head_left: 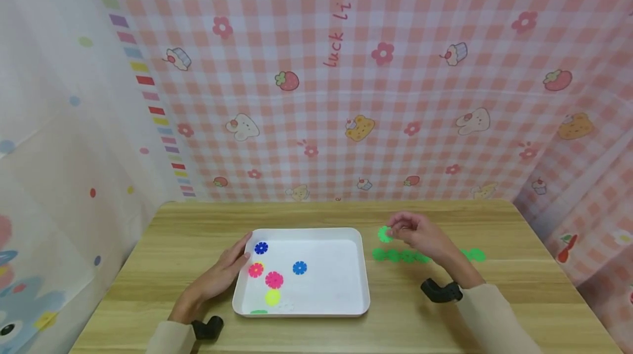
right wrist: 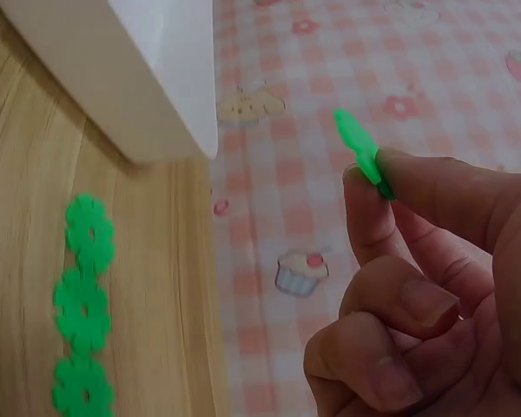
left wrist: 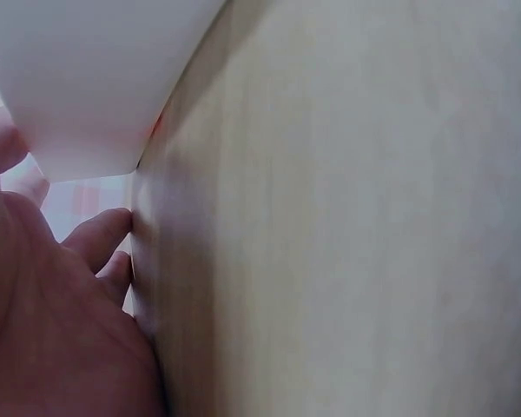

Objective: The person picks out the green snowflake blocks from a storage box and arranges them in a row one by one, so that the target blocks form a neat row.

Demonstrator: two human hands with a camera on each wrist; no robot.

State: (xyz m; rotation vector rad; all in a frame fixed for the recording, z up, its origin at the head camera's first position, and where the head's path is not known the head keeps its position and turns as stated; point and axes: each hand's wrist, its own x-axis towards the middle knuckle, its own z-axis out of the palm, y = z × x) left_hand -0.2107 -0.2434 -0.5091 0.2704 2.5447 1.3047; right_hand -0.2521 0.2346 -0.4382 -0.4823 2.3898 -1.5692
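Note:
My right hand (head_left: pixel 420 236) pinches a bright green flower-shaped disc (right wrist: pixel 358 143) between thumb and index finger, its other fingers curled below. The disc is above the table, right of the tray's far corner. Below lies a row of similar green discs (right wrist: pixel 82 310), partly hidden by the right hand and wrist in the head view. My left hand (head_left: pixel 225 269) grips the left side of a white tray (head_left: pixel 341 282), thumb over the rim and fingers along the outside wall. In the left wrist view some fingers (left wrist: pixel 104 239) reach down to the tabletop.
Inside the tray are a dark blue disc (head_left: pixel 261 248), a lighter blue disc (head_left: pixel 299 268), two pink discs (head_left: pixel 274 280), a yellow disc (head_left: pixel 272 297) and a green piece (head_left: pixel 259 312) by the near wall. Behind the wooden table (head_left: pixel 306 337) hangs a checked curtain (head_left: pixel 316 106).

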